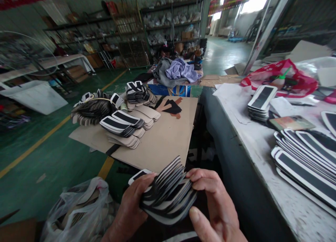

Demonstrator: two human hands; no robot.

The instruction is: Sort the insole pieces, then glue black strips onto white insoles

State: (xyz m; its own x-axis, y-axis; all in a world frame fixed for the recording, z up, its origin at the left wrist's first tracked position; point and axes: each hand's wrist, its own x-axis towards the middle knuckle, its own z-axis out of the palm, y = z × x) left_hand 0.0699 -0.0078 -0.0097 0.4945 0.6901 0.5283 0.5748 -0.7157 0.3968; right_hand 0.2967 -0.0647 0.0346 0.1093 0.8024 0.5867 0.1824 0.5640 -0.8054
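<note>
Between both hands, low in the middle of the view, is a fanned stack of black-and-white strips (169, 196), thin and flat. My left hand (133, 203) is closed round the stack's left end. At its right end my right hand (216, 203) grips it, fingers on the upper edge and thumb lower down. One white-rimmed black strip (140, 174) shows behind my left hand. Beyond the hands, a tan board (168, 140) carries several piles of similar strips (117, 126), some black with white rims, others beige. A bundle of dark strips (91, 112) lies at the board's left.
To the right, a white-topped table (252, 144) holds long black-and-white strips (307, 168), a smaller stack (262, 100) and a red plastic bag (283, 77). A clear bag of beige pieces (81, 210) sits at lower left. Cloth (181, 71) lies behind the board.
</note>
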